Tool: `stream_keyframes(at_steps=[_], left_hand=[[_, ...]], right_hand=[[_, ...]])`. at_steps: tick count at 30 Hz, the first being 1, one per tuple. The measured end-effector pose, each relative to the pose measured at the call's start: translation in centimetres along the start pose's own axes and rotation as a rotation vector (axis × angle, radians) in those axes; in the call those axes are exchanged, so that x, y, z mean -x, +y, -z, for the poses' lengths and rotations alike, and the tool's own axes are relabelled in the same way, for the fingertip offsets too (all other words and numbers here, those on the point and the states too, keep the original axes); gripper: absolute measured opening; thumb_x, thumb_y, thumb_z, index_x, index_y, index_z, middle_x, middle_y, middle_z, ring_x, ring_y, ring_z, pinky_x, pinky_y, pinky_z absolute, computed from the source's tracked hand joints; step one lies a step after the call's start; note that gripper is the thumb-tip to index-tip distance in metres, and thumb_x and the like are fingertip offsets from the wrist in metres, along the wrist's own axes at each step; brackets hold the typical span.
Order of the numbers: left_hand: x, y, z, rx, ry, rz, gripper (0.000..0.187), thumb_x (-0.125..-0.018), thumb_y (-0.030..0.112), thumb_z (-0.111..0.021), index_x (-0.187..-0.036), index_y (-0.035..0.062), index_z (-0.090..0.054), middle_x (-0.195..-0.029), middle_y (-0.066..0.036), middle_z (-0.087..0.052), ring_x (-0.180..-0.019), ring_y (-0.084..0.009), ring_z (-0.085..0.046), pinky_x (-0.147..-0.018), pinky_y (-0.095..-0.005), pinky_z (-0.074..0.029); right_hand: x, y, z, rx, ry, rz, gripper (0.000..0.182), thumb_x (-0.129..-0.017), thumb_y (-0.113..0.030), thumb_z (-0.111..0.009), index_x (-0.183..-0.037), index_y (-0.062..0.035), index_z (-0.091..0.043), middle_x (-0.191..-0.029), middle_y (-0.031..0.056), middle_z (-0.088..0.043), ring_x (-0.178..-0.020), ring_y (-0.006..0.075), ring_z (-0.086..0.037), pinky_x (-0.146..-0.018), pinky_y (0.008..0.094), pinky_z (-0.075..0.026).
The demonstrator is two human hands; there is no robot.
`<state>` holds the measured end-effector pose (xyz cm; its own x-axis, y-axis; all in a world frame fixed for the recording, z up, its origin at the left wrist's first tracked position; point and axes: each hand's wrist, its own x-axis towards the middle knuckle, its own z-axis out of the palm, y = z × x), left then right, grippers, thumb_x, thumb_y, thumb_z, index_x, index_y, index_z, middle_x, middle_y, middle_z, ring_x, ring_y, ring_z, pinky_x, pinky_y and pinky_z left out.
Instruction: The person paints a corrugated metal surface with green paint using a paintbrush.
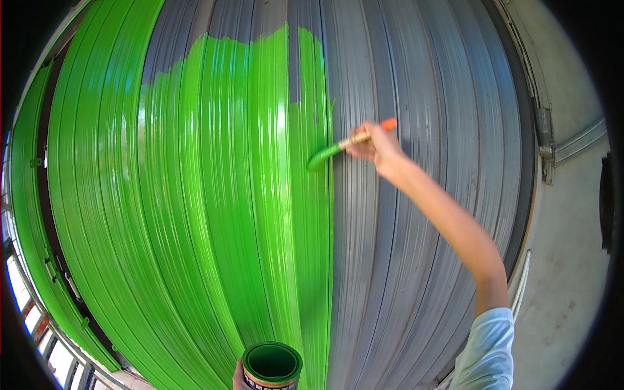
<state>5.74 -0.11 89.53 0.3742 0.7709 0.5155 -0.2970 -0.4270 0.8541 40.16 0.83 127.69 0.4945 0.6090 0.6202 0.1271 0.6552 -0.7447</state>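
Note:
My right hand (377,148) is closed around the handle of a paintbrush (344,143), whose handle end is orange. The green-coated bristles touch the ribbed metal door (416,260) at the edge of its painted part. Wet-looking green paint (214,195) covers the left and middle panels, with an uneven upper border; the panels to the right are bare grey. At the bottom, my left hand (239,377) holds a paint can (273,363) upright by its side, with most of the hand out of frame. The can is open, and its inside is green.
A pale wall (565,234) with a metal bracket (546,146) stands right of the door. To the far left are a green-painted door edge (32,195) with latches and a dark gap. Metal railings (49,341) show at the lower left.

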Motion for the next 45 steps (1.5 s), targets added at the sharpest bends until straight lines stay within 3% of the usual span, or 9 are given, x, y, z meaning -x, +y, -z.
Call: stream_keyframes(at_steps=[7, 11, 14, 20, 26, 33, 35, 40, 45], left_hand=[[-0.1, 0.0, 0.7, -0.004, 0.012, 0.014, 0.107, -0.045, 0.021, -0.093, -0.134, 0.0030, -0.036, -0.121, -0.016, -0.057, -0.110, -0.0254, -0.058, -0.095, -0.0401, -0.049], [-0.1, 0.2, 1.1, -0.021, 0.027, 0.022, 0.108, -0.045, 0.021, -0.093, -0.134, 0.0032, -0.035, -0.121, -0.016, -0.057, -0.111, -0.0255, -0.058, -0.096, -0.0401, -0.049], [0.2, 0.0, 1.5, -0.024, 0.030, 0.035, 0.108, -0.045, 0.022, -0.093, -0.134, 0.0033, -0.035, -0.121, -0.016, -0.057, -0.111, -0.0255, -0.058, -0.096, -0.0402, -0.048], [0.7, -0.9, 1.9, -0.018, 0.011, 0.042, 0.109, -0.046, 0.022, -0.094, -0.135, 0.0035, -0.034, -0.122, -0.017, -0.057, -0.111, -0.0256, -0.058, -0.096, -0.0402, -0.048], [0.6, -1.5, 0.3, 0.011, -0.061, 0.025, 0.110, -0.046, 0.023, -0.094, -0.136, 0.0038, -0.034, -0.122, -0.017, -0.057, -0.112, -0.0257, -0.058, -0.096, -0.0403, -0.048], [1.1, -1.1, -0.5, 0.029, -0.108, 0.011, 0.110, -0.046, 0.024, -0.094, -0.137, 0.0040, -0.033, -0.123, -0.017, -0.056, -0.112, -0.0258, -0.057, -0.097, -0.0404, -0.048], [1.1, -0.9, -0.3, 0.023, -0.105, 0.010, 0.111, -0.047, 0.024, -0.094, -0.137, 0.0041, -0.033, -0.123, -0.017, -0.056, -0.112, -0.0258, -0.057, -0.097, -0.0404, -0.048], [1.4, -0.6, 1.0, 0.005, -0.083, 0.020, 0.111, -0.047, 0.025, -0.094, -0.138, 0.0043, -0.033, -0.124, -0.017, -0.056, -0.113, -0.0259, -0.057, -0.097, -0.0405, -0.048], [1.5, -0.4, 2.4, -0.016, -0.053, 0.038, 0.112, -0.047, 0.025, -0.094, -0.138, 0.0045, -0.032, -0.124, -0.017, -0.056, -0.113, -0.0260, -0.057, -0.097, -0.0405, -0.047]], right_hand=[[-7.8, -11.3, -7.0, -0.438, 0.251, 0.462, 0.012, -0.080, -0.003, -0.056, -0.081, 0.0091, -0.058, -0.077, 0.0206, -0.066, -0.058, 0.0268, -0.068, -0.054, 0.0275, -0.060], [-10.7, -12.4, -8.9, -0.426, 0.226, 0.548, 0.013, -0.079, -0.004, -0.059, -0.080, 0.0086, -0.059, -0.071, 0.0194, -0.066, -0.057, 0.0250, -0.068, -0.055, 0.0272, -0.060], [-9.8, -8.7, -8.8, -0.319, 0.215, 0.479, 0.015, -0.080, -0.006, -0.057, -0.083, 0.0080, -0.060, -0.066, 0.0183, -0.065, -0.055, 0.0238, -0.067, -0.052, 0.0279, -0.059], [-3.8, -2.2, -4.2, -0.086, 0.125, 0.382, 0.020, -0.085, -0.014, -0.051, -0.084, 0.0036, -0.061, -0.062, 0.0136, -0.063, -0.044, 0.0169, -0.057, -0.039, 0.0293, -0.045], [5.3, 4.0, -0.3, 0.214, -0.003, 0.191, 0.018, -0.086, -0.011, -0.048, -0.082, -0.0003, -0.062, -0.063, 0.0106, -0.063, -0.044, 0.0135, -0.056, -0.038, 0.0253, -0.042], [7.7, 2.0, 1.3, 0.340, -0.055, -0.157, 0.018, -0.084, -0.012, -0.050, -0.080, 0.0019, -0.060, -0.069, 0.0158, -0.066, -0.049, 0.0170, -0.063, -0.043, 0.0262, -0.053], [5.2, 1.2, -0.2, 0.266, -0.009, -0.115, 0.017, -0.085, -0.013, -0.053, -0.082, 0.0020, -0.060, -0.070, 0.0177, -0.066, -0.049, 0.0185, -0.064, -0.042, 0.0260, -0.054], [-2.9, -8.2, -5.7, 0.057, 0.033, 0.259, 0.014, -0.082, -0.010, -0.056, -0.082, 0.0042, -0.059, -0.072, 0.0191, -0.066, -0.057, 0.0242, -0.068, -0.043, 0.0267, -0.056], [-6.7, -14.1, -10.4, -0.281, 0.134, 0.547, 0.017, -0.081, -0.008, -0.056, -0.083, 0.0082, -0.060, -0.076, 0.0218, -0.067, -0.059, 0.0256, -0.068, -0.058, 0.0291, -0.061]])
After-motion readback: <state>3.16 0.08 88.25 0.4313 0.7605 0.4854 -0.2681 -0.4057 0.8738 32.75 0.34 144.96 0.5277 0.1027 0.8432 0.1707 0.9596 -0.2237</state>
